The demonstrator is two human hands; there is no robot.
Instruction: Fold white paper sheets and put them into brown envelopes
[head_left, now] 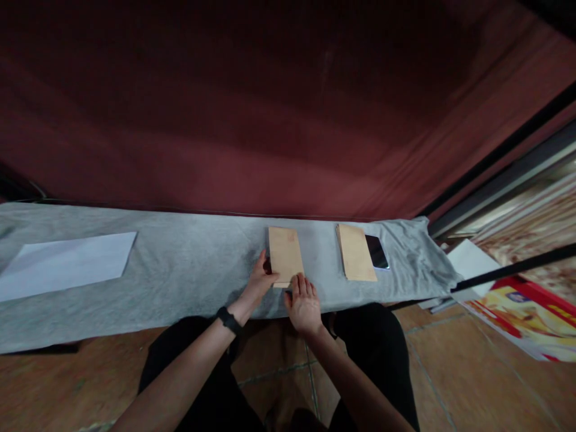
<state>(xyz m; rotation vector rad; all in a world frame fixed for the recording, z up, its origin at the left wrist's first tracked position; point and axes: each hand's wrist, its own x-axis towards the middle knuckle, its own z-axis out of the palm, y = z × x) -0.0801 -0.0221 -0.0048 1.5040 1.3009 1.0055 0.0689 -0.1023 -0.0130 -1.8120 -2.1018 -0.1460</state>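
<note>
A tan envelope [285,253] lies upright before me on the grey cloth, a paler strip showing along its near edge. My left hand [260,279] grips its lower left side, thumb on top and the other fingers at or under the edge. Fingers of my right hand [305,305] rest on its lower right corner, stretched out and close together. To the right is a small stack of tan envelopes [357,252], partly covering a dark phone-like object [377,252].
White paper [67,264] lies at the left of the cloth-covered table [189,252]. A dark red curtain [252,120] hangs behind. At the right are dark metal bars and a red and yellow box [531,315] on the tiled floor.
</note>
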